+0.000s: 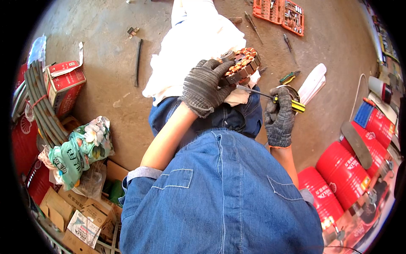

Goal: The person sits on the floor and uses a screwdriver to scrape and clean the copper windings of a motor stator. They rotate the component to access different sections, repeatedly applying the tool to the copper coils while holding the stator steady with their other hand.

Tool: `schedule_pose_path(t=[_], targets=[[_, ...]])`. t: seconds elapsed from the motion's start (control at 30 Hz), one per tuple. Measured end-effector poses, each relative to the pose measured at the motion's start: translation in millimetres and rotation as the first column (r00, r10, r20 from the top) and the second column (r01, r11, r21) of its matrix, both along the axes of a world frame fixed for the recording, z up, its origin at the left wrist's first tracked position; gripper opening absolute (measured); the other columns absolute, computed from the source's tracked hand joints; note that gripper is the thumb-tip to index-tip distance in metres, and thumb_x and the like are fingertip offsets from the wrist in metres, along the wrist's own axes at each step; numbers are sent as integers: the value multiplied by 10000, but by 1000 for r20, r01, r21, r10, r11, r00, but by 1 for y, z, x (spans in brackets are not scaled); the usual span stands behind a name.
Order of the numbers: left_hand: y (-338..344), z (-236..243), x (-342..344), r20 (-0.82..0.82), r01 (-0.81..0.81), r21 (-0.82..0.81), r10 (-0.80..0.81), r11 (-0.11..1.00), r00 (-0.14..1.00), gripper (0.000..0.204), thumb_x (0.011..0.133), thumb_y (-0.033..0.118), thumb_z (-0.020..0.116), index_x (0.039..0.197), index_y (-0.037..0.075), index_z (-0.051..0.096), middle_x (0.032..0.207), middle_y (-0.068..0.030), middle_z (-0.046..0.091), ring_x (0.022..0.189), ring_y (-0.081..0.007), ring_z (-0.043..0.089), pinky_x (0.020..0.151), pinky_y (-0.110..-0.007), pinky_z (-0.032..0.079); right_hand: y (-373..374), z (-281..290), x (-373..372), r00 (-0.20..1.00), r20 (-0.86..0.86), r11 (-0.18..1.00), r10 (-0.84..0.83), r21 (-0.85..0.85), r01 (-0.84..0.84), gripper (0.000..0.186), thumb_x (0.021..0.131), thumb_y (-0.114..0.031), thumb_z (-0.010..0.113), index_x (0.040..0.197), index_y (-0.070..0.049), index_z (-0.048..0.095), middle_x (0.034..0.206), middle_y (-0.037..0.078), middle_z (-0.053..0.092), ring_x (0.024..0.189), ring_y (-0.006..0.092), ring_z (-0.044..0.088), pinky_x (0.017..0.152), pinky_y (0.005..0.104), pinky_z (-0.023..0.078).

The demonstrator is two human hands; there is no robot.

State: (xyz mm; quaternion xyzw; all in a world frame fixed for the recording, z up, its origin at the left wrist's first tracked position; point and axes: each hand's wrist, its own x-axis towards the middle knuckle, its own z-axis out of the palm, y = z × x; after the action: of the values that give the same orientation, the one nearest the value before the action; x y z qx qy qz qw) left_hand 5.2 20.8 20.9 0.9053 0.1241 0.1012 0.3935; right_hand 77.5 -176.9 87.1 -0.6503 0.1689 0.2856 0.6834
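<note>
Our left hand grips copper-wire ring over lap. Our right hand grips screwdriver, tip pointing left, close to ring. Best we hold ring firm, push gently, keep tip off wires. Can't tell if tip touches. Round thing by right hand mostly hidden.

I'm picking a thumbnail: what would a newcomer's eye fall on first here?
Probably the copper-wound stator, just above centre, in the gloved left hand, with the right hand holding a screwdriver beside it. The bright white cloth at upper middle also stands out. Then come the red drums at lower right.
</note>
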Motion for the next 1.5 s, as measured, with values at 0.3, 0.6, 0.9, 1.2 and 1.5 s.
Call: schedule_pose_path(t=[0.3,0.6,0.9,1.2,1.5], targets=[[3,-2,-1,-40,-3,5,3,1000,999,565,717,267,777,1247,132,637,991,-136,639,898,-316,620,791,-422,515,-4,-12,3,996,-82,998,-41,47,45,253,975,-346,594,939,-104,658,599,-26,529,419,59,421,354,218,323],[3,-1,-2,-63,5,16,-4,1000,998,594,685,251,782,1250,139,637,1014,-138,641,921,-327,620,805,-426,520,9,-4,-3,1000,16,1000,-3,-30,4,265,980,-345,590,961,-89,657,609,-29,525,434,59,422,368,211,324],[2,-1,-2,-38,-14,-3,14,1000,999,580,687,237,773,1242,138,639,1004,-144,642,928,-329,618,804,-426,518,13,0,-7,998,57,999,-21,-28,23,220,977,-300,594,958,-84,630,620,-22,521,444,55,422,373,211,316],[-1,-2,-3,-58,5,7,-5,1000,998,567,680,237,765,1224,138,639,992,-129,632,906,-331,609,781,-435,516,18,5,-8,979,192,993,67,-106,-47,217,972,-286,589,949,-71,617,618,-25,508,451,47,412,377,203,300],[0,-1,-3,-42,7,-22,-8,1000,999,537,714,259,744,1222,132,625,1072,-141,632,921,-354,594,797,-457,507,16,6,-8,993,118,996,17,-93,-6,225,970,-294,587,945,-75,631,612,-37,503,446,41,389,382,201,290]])
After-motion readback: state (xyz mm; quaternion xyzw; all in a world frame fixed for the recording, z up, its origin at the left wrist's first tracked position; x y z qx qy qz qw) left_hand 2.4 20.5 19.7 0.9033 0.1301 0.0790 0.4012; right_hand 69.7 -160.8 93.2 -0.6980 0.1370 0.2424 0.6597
